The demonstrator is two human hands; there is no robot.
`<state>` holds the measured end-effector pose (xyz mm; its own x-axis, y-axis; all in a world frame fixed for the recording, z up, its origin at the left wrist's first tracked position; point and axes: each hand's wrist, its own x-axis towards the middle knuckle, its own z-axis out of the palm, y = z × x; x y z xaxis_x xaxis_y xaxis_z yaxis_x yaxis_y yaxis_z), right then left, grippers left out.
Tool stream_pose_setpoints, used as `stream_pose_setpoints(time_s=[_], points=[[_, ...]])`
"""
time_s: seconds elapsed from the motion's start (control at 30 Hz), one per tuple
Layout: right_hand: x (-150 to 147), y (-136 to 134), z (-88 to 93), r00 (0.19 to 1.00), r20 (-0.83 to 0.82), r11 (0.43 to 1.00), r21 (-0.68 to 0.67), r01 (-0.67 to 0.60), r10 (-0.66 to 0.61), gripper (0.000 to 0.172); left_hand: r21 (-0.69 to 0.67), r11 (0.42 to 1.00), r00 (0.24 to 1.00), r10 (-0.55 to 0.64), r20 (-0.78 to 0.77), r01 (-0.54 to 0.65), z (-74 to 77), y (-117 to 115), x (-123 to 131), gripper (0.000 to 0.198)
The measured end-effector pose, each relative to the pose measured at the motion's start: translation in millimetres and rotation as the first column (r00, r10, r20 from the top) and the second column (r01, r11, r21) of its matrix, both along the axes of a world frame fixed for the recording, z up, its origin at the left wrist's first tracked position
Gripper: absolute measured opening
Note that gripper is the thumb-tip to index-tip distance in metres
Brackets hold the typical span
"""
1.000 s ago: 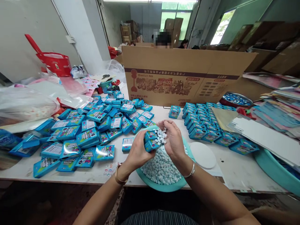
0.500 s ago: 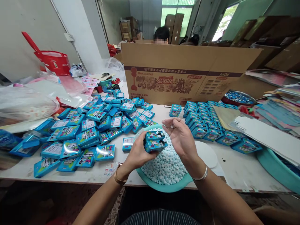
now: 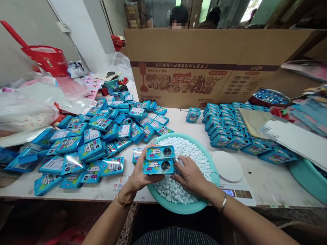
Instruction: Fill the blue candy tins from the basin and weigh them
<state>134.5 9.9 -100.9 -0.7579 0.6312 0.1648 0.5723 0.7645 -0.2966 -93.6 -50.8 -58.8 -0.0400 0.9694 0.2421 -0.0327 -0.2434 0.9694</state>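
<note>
My left hand grips two blue candy boxes stacked together, their round holes facing up towards me. Dark hollows show in both holes. Below them stands a turquoise basin heaped with small pale-blue candies. My right hand rests over the candies just right of the boxes, fingers apart and slightly curled, the tips close to the box ends. Whether any candy lies under its palm is hidden. Another blue box lies on the table, partly behind my left hand.
Many blue boxes lie jumbled at left. Rows of boxes stand at right, with a single pair apart. A scale sits beside the basin. A large carton blocks the back; a person is beyond.
My right hand has turned from palm-up beside the boxes to palm-down over the candies. The boxes have tipped so their holes face me more, and white candies no longer show at the holes.
</note>
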Motion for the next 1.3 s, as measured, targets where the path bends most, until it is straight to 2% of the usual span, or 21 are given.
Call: stream_pose_setpoints(time_s=[0.07,0.13,0.2,0.23,0.27,0.3,0.37,0.4,0.43,0.47,0.53,0.6,0.73,0.8,0.93,1.0,1.17,1.3], points=[[-1.9,3.2,2.1,1.000,-0.025,0.998,-0.063,-0.018,0.016,0.030,0.008,1.000,1.000,0.015,-0.019,-0.015,-2.5,0.8,0.0,0.089],[-2.6,7.8,5.4,0.995,-0.098,0.984,-0.176,-0.026,0.009,0.024,0.028,1.000,0.999,0.007,-0.054,-0.006,-1.0,0.4,0.8,0.087],[-3.3,12.8,9.9,0.968,-0.242,0.944,-0.329,-0.019,-0.065,0.022,0.046,0.999,0.995,-0.010,-0.096,0.014,4.1,-1.0,2.1,0.083],[-4.0,15.3,12.8,0.936,-0.323,0.903,-0.429,-0.015,-0.138,0.021,0.051,0.999,0.993,-0.012,-0.118,0.018,7.5,-1.9,2.8,0.080],[-5.0,17.8,16.3,0.889,-0.390,0.839,-0.545,-0.012,-0.241,0.021,0.052,0.999,0.989,-0.010,-0.145,0.017,11.2,-2.8,3.6,0.077],[-6.3,20.1,20.6,0.822,-0.434,0.746,-0.666,-0.018,-0.368,0.022,0.050,0.999,0.984,0.001,-0.177,0.008,14.9,-3.7,4.5,0.075],[-9.6,24.2,32.0,0.639,-0.436,0.505,-0.859,-0.085,-0.634,0.031,0.049,0.998,0.962,0.039,-0.270,-0.027,21.6,-4.6,7.2,0.071],[-11.7,25.7,39.1,0.538,-0.405,0.388,-0.909,-0.152,-0.739,0.035,0.059,0.997,0.942,0.067,-0.330,-0.051,24.4,-4.5,9.2,0.070],[-14.2,26.8,47.0,0.442,-0.372,0.295,-0.926,-0.235,-0.816,0.037,0.076,0.994,0.914,0.098,-0.393,-0.074,26.9,-4.0,11.7,0.070],[-17.2,27.4,55.5,0.355,-0.342,0.230,-0.918,-0.323,-0.870,0.037,0.097,0.991,0.882,0.126,-0.455,-0.092,29.0,-3.0,14.6,0.070],[-24.8,27.0,72.0,0.217,-0.297,0.168,-0.867,-0.468,-0.930,0.034,0.132,0.985,0.819,0.164,-0.549,-0.109,32.5,0.1,21.2,0.070],[-34.4,24.5,85.2,0.098,-0.291,0.195,-0.818,-0.541,-0.952,0.029,0.139,0.984,0.776,0.175,-0.606,-0.113,35.3,3.6,28.0,0.068],[-53.9,17.5,96.8,-0.101,-0.404,0.394,-0.756,-0.522,-0.909,0.023,0.118,0.984,0.748,0.176,-0.640,-0.130,38.2,7.7,37.4,0.064],[-60.5,15.7,98.3,-0.140,-0.466,0.471,-0.739,-0.481,-0.874,0.022,0.121,0.982,0.757,0.190,-0.625,-0.147,37.2,7.8,39.2,0.064],[-65.7,16.6,104.3,-0.085,-0.567,0.547,-0.727,-0.415,-0.819,0.022,0.143,0.976,0.797,0.218,-0.563,-0.166,32.5,7.7,39.0,0.068],[-65.9,18.1,109.6,-0.053,-0.587,0.554,-0.725,-0.410,-0.808,0.022,0.143,0.976,0.804,0.217,-0.553,-0.165,31.5,7.8,38.4,0.069],[-63.1,19.9,120.4,-0.029,-0.623,0.585,-0.716,-0.381,-0.781,0.019,0.121,0.981,0.827,0.192,-0.529,-0.151,34.8,8.7,38.5,0.068],[-59.7,17.7,123.0,0.015,-0.636,0.574,-0.706,-0.415,-0.772,0.019,0.097,0.982,0.856,0.191,-0.480,-0.164,35.3,12.1,40.8,0.070]])
